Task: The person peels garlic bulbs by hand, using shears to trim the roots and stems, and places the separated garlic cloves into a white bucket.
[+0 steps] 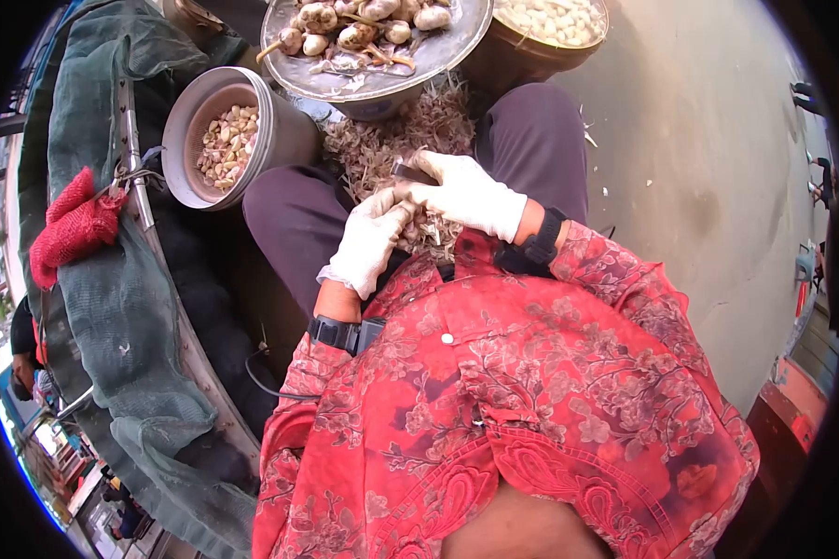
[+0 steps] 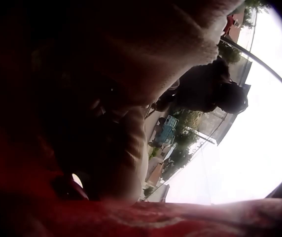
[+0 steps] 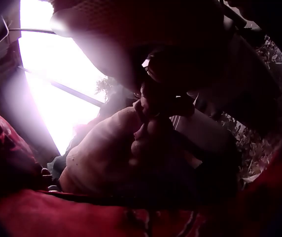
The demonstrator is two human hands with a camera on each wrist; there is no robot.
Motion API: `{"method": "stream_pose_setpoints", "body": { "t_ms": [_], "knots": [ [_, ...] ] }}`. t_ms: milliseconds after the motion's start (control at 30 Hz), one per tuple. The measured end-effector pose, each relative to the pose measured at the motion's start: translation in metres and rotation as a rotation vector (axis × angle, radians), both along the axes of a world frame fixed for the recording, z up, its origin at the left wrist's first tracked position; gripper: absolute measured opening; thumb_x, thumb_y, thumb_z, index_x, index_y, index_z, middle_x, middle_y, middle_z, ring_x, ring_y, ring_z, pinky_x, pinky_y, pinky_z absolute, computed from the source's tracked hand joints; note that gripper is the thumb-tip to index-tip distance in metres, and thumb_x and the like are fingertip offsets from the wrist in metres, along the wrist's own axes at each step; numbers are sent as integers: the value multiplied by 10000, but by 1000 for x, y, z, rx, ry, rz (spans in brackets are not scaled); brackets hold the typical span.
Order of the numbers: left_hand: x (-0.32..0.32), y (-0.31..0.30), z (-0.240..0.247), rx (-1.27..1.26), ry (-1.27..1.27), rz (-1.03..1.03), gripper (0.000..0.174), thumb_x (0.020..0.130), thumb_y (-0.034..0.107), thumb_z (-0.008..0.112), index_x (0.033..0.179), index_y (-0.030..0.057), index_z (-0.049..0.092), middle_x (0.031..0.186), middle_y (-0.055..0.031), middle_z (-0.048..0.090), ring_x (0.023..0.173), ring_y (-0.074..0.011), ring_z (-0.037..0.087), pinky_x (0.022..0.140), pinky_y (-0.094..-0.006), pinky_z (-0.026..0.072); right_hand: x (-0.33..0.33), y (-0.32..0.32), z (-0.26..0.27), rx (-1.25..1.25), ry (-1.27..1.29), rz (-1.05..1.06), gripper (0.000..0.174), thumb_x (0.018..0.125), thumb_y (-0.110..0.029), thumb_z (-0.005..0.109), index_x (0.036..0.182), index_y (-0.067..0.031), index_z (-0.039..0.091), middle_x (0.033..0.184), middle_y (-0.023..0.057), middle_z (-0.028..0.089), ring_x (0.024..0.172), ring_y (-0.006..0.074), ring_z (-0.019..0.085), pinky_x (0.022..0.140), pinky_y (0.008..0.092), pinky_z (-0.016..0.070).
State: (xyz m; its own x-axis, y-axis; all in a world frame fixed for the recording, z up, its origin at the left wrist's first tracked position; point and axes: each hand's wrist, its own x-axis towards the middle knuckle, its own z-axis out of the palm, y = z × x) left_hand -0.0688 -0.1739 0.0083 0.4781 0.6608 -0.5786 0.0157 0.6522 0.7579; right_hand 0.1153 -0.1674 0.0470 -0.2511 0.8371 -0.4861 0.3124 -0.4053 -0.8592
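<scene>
Both hands wear white gloves and meet over the lap. My left hand (image 1: 365,240) pinches a garlic bulb (image 3: 153,134), mostly hidden by the fingers and dim in the right wrist view. Close against it, my right hand (image 1: 471,194) grips a small dark knife (image 1: 412,173), whose flat end sticks out past the thumb side. Below the hands, loose garlic (image 1: 429,233) lies in the lap among dry skins. A heap of papery garlic skins (image 1: 391,149) fills the space between the knees. The left wrist view is mostly dark glove.
Ahead, a wide metal basin (image 1: 336,91) bears whole garlic bulbs (image 1: 359,35). A bucket (image 1: 182,154) with cloves stands left, and a tub (image 1: 508,58) of pale peeled cloves at the far right. Green netting (image 1: 103,279) on a metal rail and a red mesh bag (image 1: 70,228) line the left.
</scene>
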Motion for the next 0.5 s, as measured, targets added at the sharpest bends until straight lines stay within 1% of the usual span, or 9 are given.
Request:
{"method": "stream_pose_setpoints", "body": {
  "t_ms": [33,67,133,167,200,233,300,367,500],
  "knots": [
    [4,1,10,-68,50,13,120,967,172,548,981,73,614,794,28,617,614,-29,495,539,-173,375,0,-2,-6,31,46,-19,379,878,-269,624,1106,28,562,778,80,579,667,89,488,610,280,447],
    [3,1,14,-77,98,19,142,958,220,588,927,84,610,756,35,611,570,-25,486,509,-173,358,1,-1,-9,82,-16,6,364,889,-228,628,1141,30,578,838,129,663,686,133,612,633,292,498],
    [3,2,16,-72,165,8,169,948,243,615,883,87,603,741,31,606,552,-31,483,493,-178,349,1,0,-3,67,-81,12,336,896,-250,606,1082,28,573,870,183,661,736,183,641,677,330,508],
    [3,2,13,-89,132,12,164,949,236,612,888,84,602,742,29,606,557,-35,490,500,-177,356,2,-3,-25,239,-158,26,339,904,-255,592,1077,36,570,898,217,660,776,242,667,704,357,512],
    [6,1,18,-102,102,38,155,952,226,605,901,80,599,753,25,609,573,-38,502,514,-178,369,2,-3,-9,133,-101,11,342,907,-261,583,1066,42,568,921,249,655,822,330,674,730,384,514],
    [5,0,15,-91,84,46,142,957,212,590,916,76,596,771,21,614,589,-42,513,530,-181,382,2,-5,-19,259,-202,21,345,910,-273,571,1045,44,565,934,270,647,848,392,656,752,412,509],
    [10,1,18,-96,108,15,150,960,216,581,992,73,614,780,26,591,609,-48,511,556,-195,414,5,-5,-13,239,-214,34,344,911,-286,566,1024,39,563,938,279,641,866,411,642,754,436,499],
    [12,2,21,-74,137,14,130,953,189,580,981,67,614,778,23,592,607,-55,512,554,-203,417,6,-5,-10,270,-182,20,329,915,-284,559,1001,34,554,909,275,637,862,415,634,741,454,489],
    [12,0,11,74,238,-22,125,941,196,577,933,73,594,761,20,600,586,-47,511,531,-190,385,3,-8,-23,387,-252,17,299,916,-263,557,973,30,536,878,271,629,859,427,620,736,459,481]
  ]
}}
